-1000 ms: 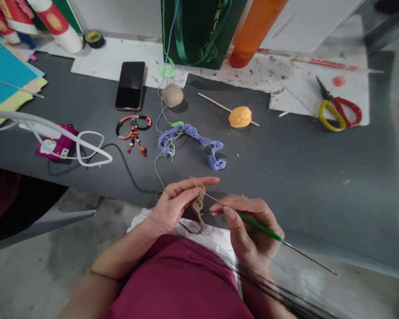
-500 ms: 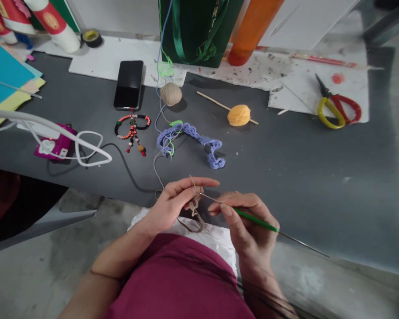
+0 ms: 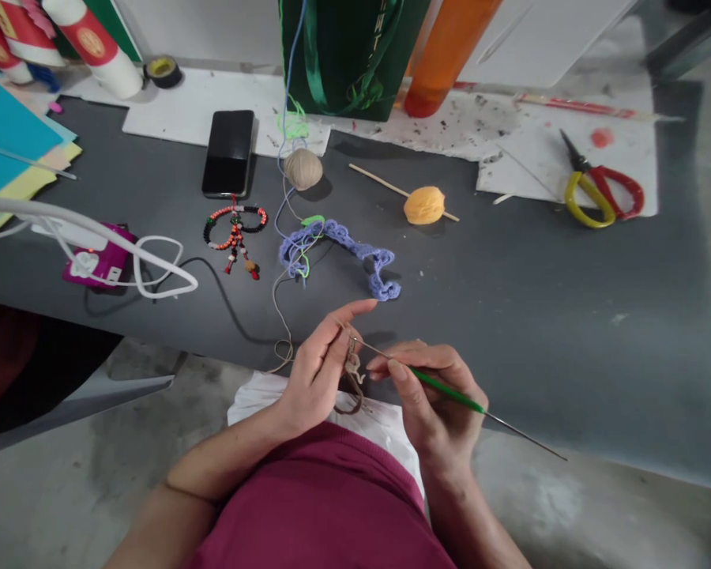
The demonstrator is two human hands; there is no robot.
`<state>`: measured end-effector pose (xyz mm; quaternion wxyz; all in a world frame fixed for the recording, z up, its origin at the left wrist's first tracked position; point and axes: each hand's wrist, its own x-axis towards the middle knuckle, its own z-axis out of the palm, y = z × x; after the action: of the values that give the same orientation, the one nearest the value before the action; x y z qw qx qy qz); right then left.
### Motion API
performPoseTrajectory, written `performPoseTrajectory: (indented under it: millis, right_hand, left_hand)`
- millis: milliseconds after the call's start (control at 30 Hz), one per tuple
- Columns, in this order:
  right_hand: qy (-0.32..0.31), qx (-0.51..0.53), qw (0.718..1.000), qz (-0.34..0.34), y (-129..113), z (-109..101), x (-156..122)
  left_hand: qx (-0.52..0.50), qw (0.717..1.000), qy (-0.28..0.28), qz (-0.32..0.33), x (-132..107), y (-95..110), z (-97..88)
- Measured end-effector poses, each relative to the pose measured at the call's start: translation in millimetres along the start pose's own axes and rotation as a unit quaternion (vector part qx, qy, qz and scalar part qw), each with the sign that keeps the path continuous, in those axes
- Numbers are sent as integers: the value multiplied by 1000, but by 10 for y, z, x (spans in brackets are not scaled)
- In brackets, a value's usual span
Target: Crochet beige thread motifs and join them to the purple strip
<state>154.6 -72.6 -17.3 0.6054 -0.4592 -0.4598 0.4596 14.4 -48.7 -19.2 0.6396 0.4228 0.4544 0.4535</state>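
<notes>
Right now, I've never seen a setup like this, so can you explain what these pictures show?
There's no machine here, just a person's two bare hands, filmed by a camera worn on their head and looking down. The right hand holds a thin crochet hook with a green handle. The left hand holds a small piece of tan crochet. On the dark table lie a tan yarn ball, a purple crochet strip, a phone and scissors.
</notes>
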Motion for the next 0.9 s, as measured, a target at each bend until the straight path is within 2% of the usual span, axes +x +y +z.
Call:
performPoseTrajectory:
  millis: [167, 433, 533, 733, 900]
  right_hand:
    - [-15, 43, 998, 35, 88, -31, 4]
    - [-42, 68, 995, 60, 110, -116, 11]
    - [-51, 80, 994, 58, 119, -122, 2]
    - [-8, 52, 999, 11, 95, -110, -23]
    - [-47, 64, 997, 6, 42, -107, -47]
  left_hand:
    - [-15, 1000, 2, 14, -13, -25, 11]
    - [-71, 996, -31, -31, 1, -30, -34]
    - [-77, 996, -32, -40, 3, -38, -41]
    - [-114, 990, -18, -76, 22, -19, -52]
    - [-140, 983, -9, -120, 46, 33, -25]
